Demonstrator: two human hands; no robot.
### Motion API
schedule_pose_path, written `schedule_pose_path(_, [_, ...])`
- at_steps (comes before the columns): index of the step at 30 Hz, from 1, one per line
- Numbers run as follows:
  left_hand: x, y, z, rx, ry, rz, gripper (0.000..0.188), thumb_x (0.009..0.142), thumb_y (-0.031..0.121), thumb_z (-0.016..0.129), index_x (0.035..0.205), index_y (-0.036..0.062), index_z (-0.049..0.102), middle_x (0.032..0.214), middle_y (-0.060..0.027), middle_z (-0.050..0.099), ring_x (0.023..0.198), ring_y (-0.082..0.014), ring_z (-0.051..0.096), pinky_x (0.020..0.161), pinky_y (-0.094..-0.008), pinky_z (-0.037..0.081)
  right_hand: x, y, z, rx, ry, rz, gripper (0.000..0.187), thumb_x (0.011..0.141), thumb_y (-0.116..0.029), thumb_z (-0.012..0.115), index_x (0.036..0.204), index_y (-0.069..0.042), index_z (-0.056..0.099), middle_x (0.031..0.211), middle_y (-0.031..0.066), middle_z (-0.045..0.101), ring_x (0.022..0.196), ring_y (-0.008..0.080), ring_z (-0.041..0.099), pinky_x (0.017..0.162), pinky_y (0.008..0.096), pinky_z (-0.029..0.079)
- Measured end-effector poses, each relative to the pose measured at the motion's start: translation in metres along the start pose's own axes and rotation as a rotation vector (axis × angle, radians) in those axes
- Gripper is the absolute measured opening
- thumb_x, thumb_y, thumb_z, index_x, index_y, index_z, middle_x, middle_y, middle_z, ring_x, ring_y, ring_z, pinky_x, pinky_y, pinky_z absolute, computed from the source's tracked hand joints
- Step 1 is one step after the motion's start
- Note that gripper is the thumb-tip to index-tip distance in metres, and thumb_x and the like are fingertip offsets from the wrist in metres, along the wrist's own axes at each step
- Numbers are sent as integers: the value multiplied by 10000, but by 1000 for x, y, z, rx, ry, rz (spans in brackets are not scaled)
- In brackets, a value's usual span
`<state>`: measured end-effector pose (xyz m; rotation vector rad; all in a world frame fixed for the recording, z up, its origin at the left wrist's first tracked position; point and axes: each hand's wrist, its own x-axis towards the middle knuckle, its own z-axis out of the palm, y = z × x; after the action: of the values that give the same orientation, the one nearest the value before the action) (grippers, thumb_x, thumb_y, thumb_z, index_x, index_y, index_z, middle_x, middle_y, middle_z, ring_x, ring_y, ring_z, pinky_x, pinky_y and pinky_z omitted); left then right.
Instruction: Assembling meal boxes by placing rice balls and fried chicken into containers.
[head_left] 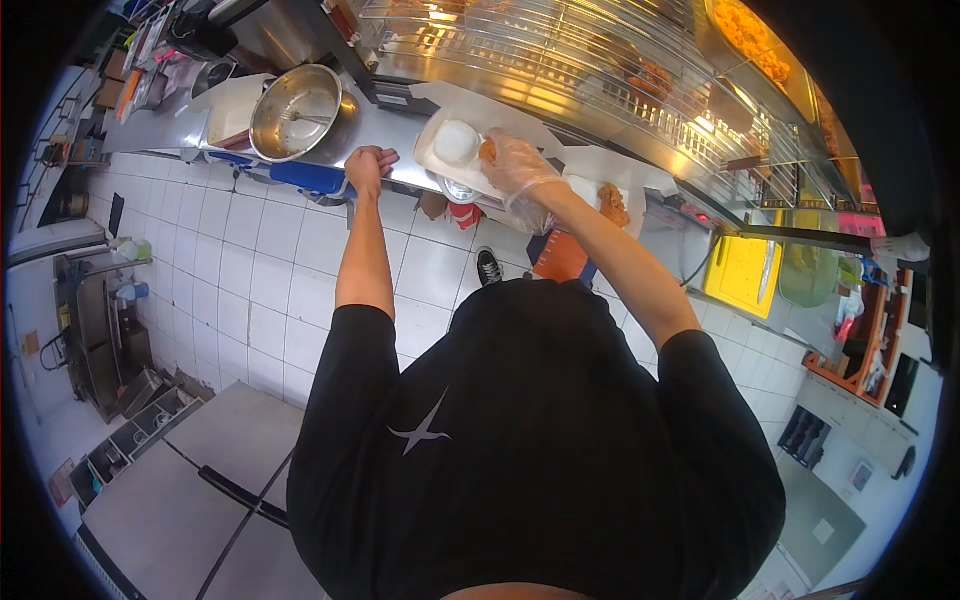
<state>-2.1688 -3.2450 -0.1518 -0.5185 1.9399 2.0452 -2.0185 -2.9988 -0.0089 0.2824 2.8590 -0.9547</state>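
Observation:
My right hand [518, 168], in a clear plastic glove, holds a browned piece of fried chicken [487, 151] at the right side of an open white takeaway box [432, 160]. A rounded mound of white rice [457, 142] sits in that box, just left of the chicken. Bare and empty, my left hand [370, 168] is at the counter's front edge with its fingers curled in, between the box and a steel bowl. Right of my gloved hand, partly behind my forearm, stands a second open box [648, 172] with rice and fried chicken [613, 205].
The steel bowl [338, 128], with a metal utensil inside, stands left on the steel counter [385, 130]. Behind the boxes rises a lit wire-rack warmer [560, 50] with a tray of fried food [752, 40]. A yellow cutting board [735, 270] bearing a knife lies to the right.

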Motion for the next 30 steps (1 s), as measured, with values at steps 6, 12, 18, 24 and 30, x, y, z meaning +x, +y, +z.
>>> schedule_pose_path(6, [3,-2,-2,-21,-13,4,196,796,4,430,865,-53,604,857,-204,716,720,-262,733,512,-251,503,17,2,27,-41,-56,93,356,862,-246,588,1111,8,567,1041,287,639,1027,447,608,924,491,476])
schedule_pose_path(12, [7,-6,-3,-32,-17,9,185,807,9,426,824,-36,604,816,-184,714,696,-259,732,480,-261,494,2,3,18,-62,68,-43,302,882,-240,548,1033,21,571,1016,292,632,985,443,609,882,499,480])
schedule_pose_path(18, [8,-8,-3,-40,-6,23,171,796,2,437,820,-32,603,808,-181,713,691,-255,732,475,-257,490,-36,-7,-30,1,56,-27,291,906,-249,531,941,18,642,921,290,652,879,441,638,834,505,491])
schedule_pose_path(24, [10,-11,-4,-57,-19,24,175,794,11,442,823,-36,608,814,-186,716,691,-254,731,475,-253,491,-56,-1,-55,96,159,-38,305,897,-224,565,1028,29,675,940,266,680,883,407,663,838,468,509])
schedule_pose_path(30, [7,-9,-3,-34,-15,39,184,789,12,443,849,-46,607,823,-194,716,698,-261,732,490,-261,499,-61,5,-54,113,155,16,285,886,-208,572,1014,26,672,947,248,690,905,397,668,849,457,513])
